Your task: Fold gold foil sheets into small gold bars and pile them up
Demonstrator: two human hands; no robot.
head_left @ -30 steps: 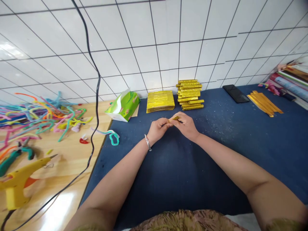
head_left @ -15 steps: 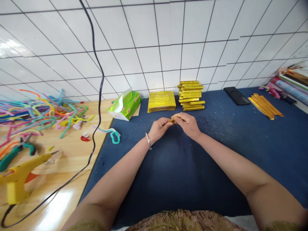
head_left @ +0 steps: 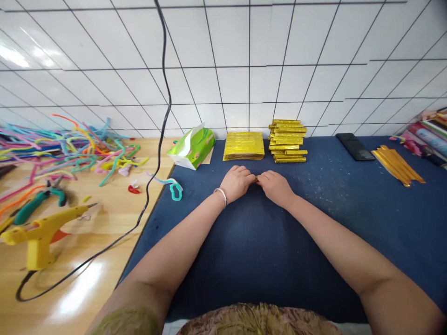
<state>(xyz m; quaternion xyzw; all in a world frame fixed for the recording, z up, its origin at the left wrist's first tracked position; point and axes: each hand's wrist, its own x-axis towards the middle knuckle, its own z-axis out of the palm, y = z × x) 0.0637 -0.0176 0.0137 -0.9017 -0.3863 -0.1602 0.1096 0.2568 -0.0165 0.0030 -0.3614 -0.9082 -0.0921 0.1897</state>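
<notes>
My left hand (head_left: 238, 182), with a silver bangle at its wrist, is closed with the knuckles up. Close beside it, my right hand (head_left: 275, 187) is closed too. Both grip a small roll of gold paper (head_left: 257, 179), of which only a short bit shows between the fingers; the rest is hidden under the hands. Just behind lies a flat stack of gold paper sheets (head_left: 243, 146). To the right of that stack is a pile of rolled gold paper tubes (head_left: 287, 140).
Along the wall stand a green tissue pack (head_left: 194, 148), a black phone (head_left: 355, 147) and gold strips (head_left: 398, 165). On the wooden table at left lie colourful pipe cleaners (head_left: 77, 153), green-handled pliers (head_left: 35, 204) and a yellow glue gun (head_left: 42, 237). Its black cord (head_left: 164, 111) hangs across the view.
My fingers have turned over the gold roll, knuckles now upward, covering more of it. The view has shifted, so the surroundings appear further right.
</notes>
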